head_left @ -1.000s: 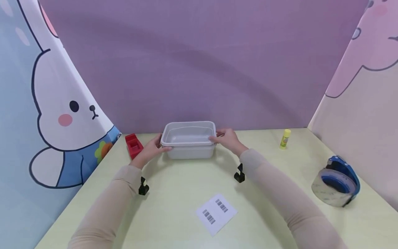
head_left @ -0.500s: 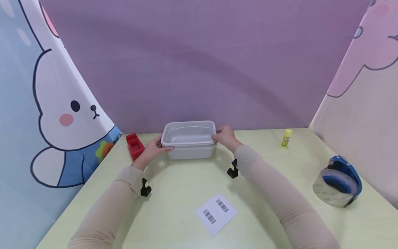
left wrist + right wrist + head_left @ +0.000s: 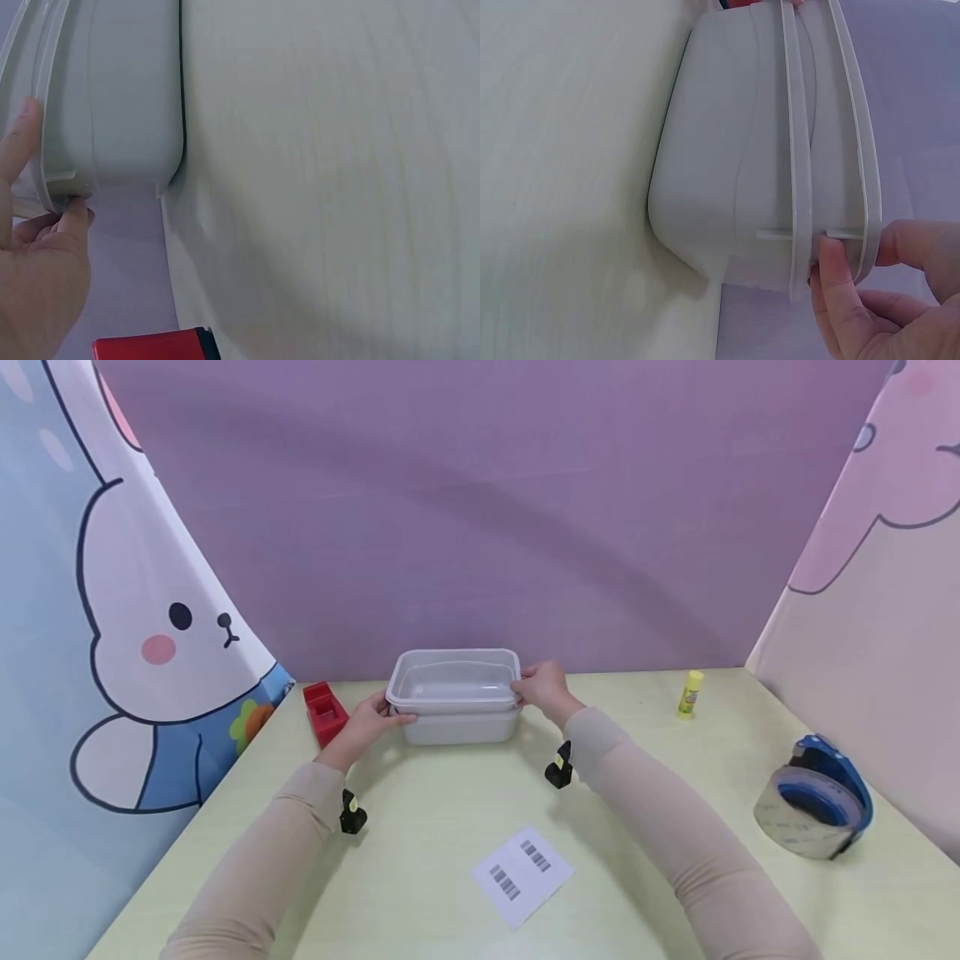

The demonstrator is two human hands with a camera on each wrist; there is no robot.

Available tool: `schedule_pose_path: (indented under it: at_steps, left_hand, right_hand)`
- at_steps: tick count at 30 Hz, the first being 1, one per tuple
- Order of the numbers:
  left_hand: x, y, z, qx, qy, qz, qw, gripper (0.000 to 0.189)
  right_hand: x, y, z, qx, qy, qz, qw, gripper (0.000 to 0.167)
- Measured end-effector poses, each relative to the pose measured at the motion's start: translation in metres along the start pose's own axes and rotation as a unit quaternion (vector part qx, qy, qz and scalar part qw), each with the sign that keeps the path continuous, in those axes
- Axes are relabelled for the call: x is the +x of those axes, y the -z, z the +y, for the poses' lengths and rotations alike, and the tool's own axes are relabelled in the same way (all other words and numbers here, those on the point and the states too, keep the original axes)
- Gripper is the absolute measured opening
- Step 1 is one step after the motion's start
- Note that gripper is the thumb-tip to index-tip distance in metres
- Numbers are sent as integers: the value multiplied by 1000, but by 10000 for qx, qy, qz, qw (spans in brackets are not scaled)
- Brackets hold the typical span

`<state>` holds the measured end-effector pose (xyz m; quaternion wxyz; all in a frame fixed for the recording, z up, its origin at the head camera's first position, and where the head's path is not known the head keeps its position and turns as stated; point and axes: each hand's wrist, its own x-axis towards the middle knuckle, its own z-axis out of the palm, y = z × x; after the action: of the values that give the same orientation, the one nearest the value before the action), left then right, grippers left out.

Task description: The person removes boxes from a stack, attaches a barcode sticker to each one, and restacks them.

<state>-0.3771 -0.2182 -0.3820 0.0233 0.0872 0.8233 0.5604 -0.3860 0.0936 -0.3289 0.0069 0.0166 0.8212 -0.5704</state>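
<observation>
Two pale grey plastic containers are nested at the back of the table, against the purple backdrop. The upper container (image 3: 453, 668) sits slightly raised, leaving a gap between the two rims in the right wrist view. Beneath it, the lower container (image 3: 459, 729) rests on the table. My left hand (image 3: 366, 727) grips the lower container's rim at the left corner, fingertips (image 3: 73, 214) under the edge. At the other end, my right hand (image 3: 547, 689) pinches the upper container's rim, with a finger (image 3: 834, 262) underneath. The far sides are hidden.
Left of the containers lies a red object (image 3: 326, 713) with a square recess. A yellow glue stick (image 3: 689, 695) stands at the back right. A blue-handled tape dispenser (image 3: 810, 818) is at the right edge. Barcode-printed paper (image 3: 522, 875) lies in front.
The upper container has risen slightly from the lower one, widening the gap between rims. My right hand shifted a little along the rim; the left hand stayed nearly still.
</observation>
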Motion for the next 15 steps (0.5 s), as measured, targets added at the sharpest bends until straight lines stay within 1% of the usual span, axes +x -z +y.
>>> schedule_pose_path:
  at_steps: [4, 10, 15]
  left_hand:
    - [0, 0, 2, 89, 88, 36, 9999, 86]
    - [2, 1, 5, 411, 319, 95, 9986, 89]
    - [3, 1, 7, 420, 419, 77, 9982, 95]
  right_hand:
    - [-1, 1, -6, -79, -42, 68, 9999, 38]
    - [-1, 3, -15, -159, 27, 130, 9998, 37]
    - [-1, 7, -21, -87, 87, 142, 9998, 37]
